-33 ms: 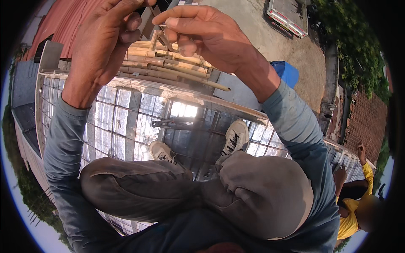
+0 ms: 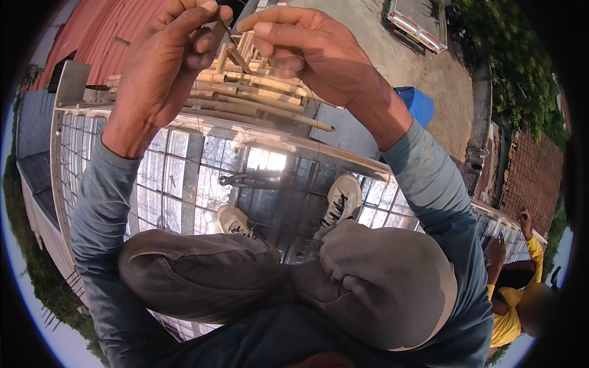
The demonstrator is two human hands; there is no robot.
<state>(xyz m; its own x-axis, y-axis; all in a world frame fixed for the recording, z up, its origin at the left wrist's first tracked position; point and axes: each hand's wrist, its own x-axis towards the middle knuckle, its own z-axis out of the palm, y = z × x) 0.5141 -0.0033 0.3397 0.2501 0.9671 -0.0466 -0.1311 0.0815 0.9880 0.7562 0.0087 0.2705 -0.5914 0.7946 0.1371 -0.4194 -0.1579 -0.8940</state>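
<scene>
Both my hands are raised at the top of the view, close together. My left hand (image 2: 161,70) is closed, thumb and forefinger pinched at the upper edge, and a thin dark wire hangs below it. My right hand (image 2: 328,58) has its thumb pressed against the forefinger and the other fingers curled; another thin length of wire (image 2: 317,132) drops from it. Whether both lengths belong to one piece I cannot tell. Dark-handled pincers (image 2: 248,180) lie on the metal sheeting between my shoes, touched by neither hand.
Beneath me, a grid of thin bars covers shiny metal sheets (image 2: 215,150), bounded by a board edge (image 2: 270,136). Beyond it lie bamboo poles (image 2: 245,98). A truck (image 2: 417,27) and blue cover (image 2: 415,105) are below. A person in yellow (image 2: 506,316) is at the right.
Both hands have shifted slightly to the right, the wire lengths moving with them. The pincers and my legs look unmoved.
</scene>
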